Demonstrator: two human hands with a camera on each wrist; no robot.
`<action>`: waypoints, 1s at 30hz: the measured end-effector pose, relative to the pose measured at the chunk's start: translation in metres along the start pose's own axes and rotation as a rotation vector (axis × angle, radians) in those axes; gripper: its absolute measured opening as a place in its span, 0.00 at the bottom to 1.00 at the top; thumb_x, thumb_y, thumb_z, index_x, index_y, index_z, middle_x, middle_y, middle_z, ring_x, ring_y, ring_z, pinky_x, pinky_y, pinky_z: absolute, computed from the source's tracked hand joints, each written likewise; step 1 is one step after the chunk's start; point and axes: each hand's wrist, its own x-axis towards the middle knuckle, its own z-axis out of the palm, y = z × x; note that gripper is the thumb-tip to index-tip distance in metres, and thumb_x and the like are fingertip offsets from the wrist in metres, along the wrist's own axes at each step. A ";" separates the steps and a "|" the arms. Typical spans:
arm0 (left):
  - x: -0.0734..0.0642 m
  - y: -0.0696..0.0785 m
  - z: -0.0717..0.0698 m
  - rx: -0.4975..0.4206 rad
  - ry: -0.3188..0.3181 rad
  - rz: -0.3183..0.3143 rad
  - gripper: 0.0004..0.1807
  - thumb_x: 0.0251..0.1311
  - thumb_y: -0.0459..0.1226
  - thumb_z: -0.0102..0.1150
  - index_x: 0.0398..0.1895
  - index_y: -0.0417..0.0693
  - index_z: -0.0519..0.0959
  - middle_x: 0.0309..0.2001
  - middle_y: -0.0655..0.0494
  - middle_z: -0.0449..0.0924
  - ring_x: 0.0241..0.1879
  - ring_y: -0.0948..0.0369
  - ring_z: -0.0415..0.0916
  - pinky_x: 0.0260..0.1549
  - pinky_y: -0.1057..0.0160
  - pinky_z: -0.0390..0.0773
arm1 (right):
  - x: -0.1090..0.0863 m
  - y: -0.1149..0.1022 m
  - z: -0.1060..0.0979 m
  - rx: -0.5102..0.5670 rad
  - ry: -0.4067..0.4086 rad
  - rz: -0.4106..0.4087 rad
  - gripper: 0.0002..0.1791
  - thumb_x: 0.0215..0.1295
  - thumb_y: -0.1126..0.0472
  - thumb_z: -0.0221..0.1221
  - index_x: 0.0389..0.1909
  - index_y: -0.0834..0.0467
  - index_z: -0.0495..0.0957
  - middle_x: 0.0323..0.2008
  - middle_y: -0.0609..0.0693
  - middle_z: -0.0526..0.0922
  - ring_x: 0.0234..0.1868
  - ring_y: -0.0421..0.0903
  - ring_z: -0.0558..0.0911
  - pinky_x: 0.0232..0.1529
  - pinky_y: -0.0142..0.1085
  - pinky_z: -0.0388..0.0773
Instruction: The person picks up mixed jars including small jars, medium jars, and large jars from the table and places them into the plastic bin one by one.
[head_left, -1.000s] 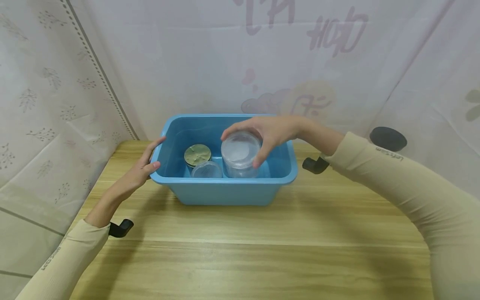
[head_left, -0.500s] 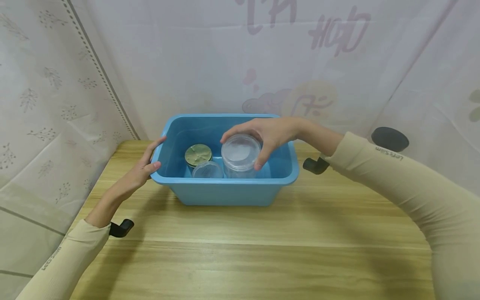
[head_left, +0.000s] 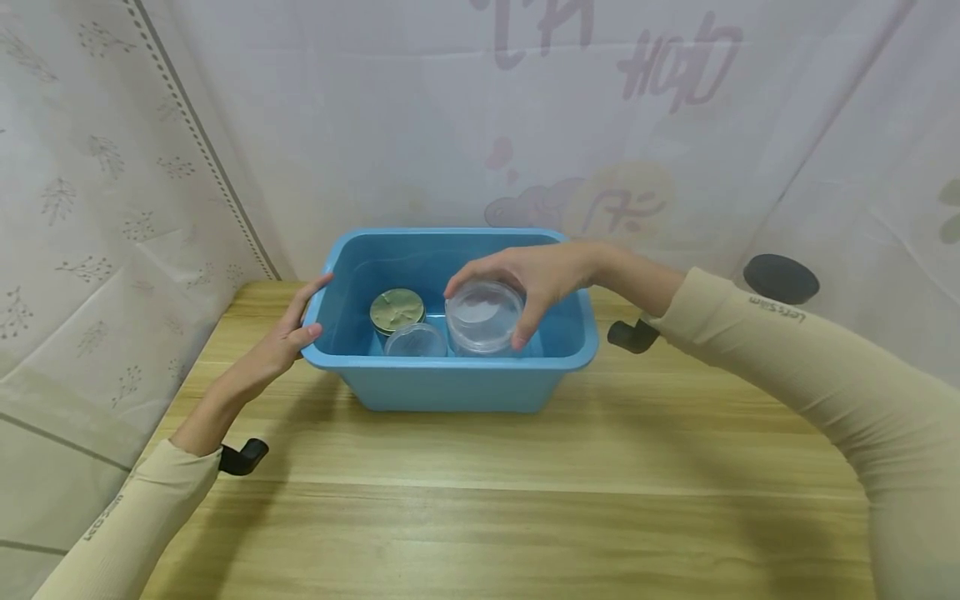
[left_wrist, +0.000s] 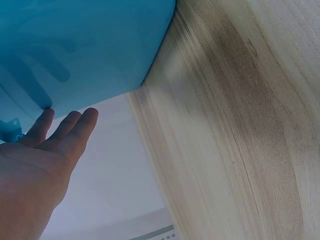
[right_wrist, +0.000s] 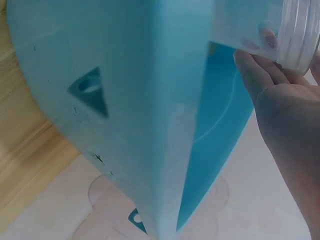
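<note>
My right hand [head_left: 543,275] grips a clear plastic jar [head_left: 480,325] from above, thumb and fingers round its wide round lid. The jar is upright inside the blue plastic basin [head_left: 450,385], its lower part hidden by the front wall. In the right wrist view, the fingers [right_wrist: 260,75] lie along the jar's side near the ridged lid [right_wrist: 299,37]. My left hand [head_left: 281,337] holds the basin's left rim, thumb on top. The left wrist view shows its fingers [left_wrist: 75,130] against the outer wall [left_wrist: 100,55] under the rim.
Inside the basin, a gold-coloured round tin [head_left: 396,310] and a smaller clear lidded container [head_left: 416,340] stand left of the jar. The basin sits on a wooden table [head_left: 495,500]. A pale printed curtain [head_left: 420,125] hangs behind it. A black disc [head_left: 782,278] stands out at the right.
My right hand and the jar have sunk slightly lower into the basin, with the lid now nearer the front rim. The left hand stays on the rim.
</note>
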 end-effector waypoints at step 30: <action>0.001 0.000 0.001 -0.012 0.007 -0.003 0.39 0.75 0.44 0.43 0.83 0.63 0.38 0.79 0.45 0.32 0.67 0.32 0.55 0.52 0.31 0.66 | 0.007 0.015 0.009 -0.015 -0.001 0.033 0.46 0.54 0.64 0.76 0.72 0.62 0.63 0.66 0.52 0.69 0.67 0.58 0.65 0.62 0.57 0.66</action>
